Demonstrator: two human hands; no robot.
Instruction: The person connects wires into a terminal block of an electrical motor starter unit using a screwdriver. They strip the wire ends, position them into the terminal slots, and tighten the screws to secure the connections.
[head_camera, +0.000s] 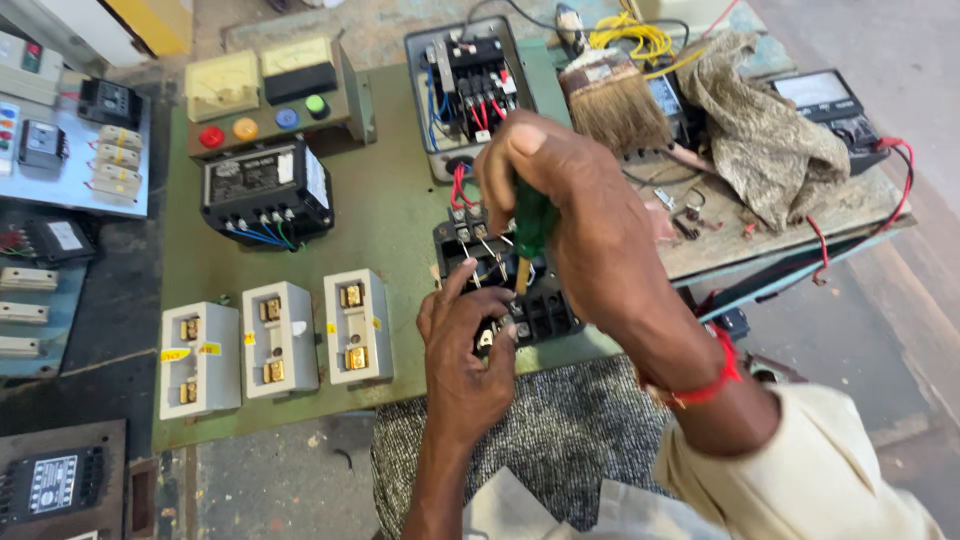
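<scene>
Centre frame: right hand (580, 230) clenched on green-handled screwdriver (532, 222); left hand (462, 350) steadying rigid black terminal block (505, 285). Probably light, stiff; best held by edges.

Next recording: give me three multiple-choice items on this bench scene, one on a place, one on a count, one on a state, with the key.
1. Where does the brush lie?
A. Far side of the bench
B. On the floor
C. In the left hand

2. How many pale fuse blocks stand in the row?
A. Two
B. Three
C. Five

3. What does the right hand do?
A. Lies flat and empty
B. Grips a green-handled screwdriver
C. Holds a rag

Key: 1 A, it rests beyond the black terminal unit. 2 B, three stand side by side. 3 B, fingers wrap the handle, tip down on the unit.
</scene>
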